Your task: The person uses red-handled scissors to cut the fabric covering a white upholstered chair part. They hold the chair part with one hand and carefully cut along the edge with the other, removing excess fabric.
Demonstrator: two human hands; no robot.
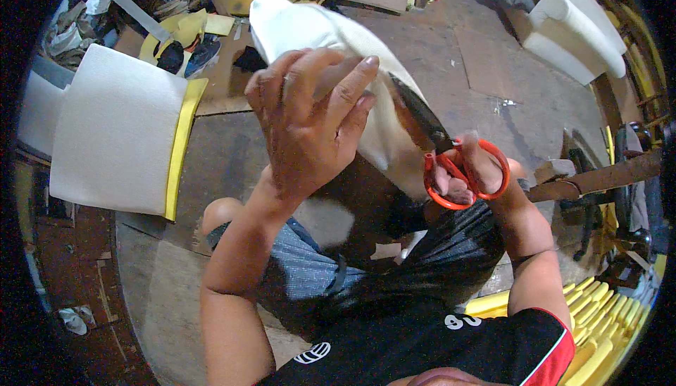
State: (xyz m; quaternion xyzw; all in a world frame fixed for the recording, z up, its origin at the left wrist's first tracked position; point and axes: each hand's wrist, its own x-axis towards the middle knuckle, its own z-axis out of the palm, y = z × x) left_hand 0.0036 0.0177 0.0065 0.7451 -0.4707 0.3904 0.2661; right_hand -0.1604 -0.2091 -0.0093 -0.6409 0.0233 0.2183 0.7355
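Right hand (487, 169) grips red-handled scissors (442, 142), fingers through loops, right of centre. Left hand (310, 118) half-curled before white fabric (299, 27), centre to far; can't tell if pinching.

Floor (563, 115): grey-brown, worn, here underfoot. Upholstered chair (572, 40): off-white, rolled arm, far right. Scraps (184, 33): mixed, heaped, far left. Strips (597, 319): yellow, stacked, near right.

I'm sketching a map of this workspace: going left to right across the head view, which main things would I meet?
White cushion → yellow strip → left hand → scissors → white armchair.
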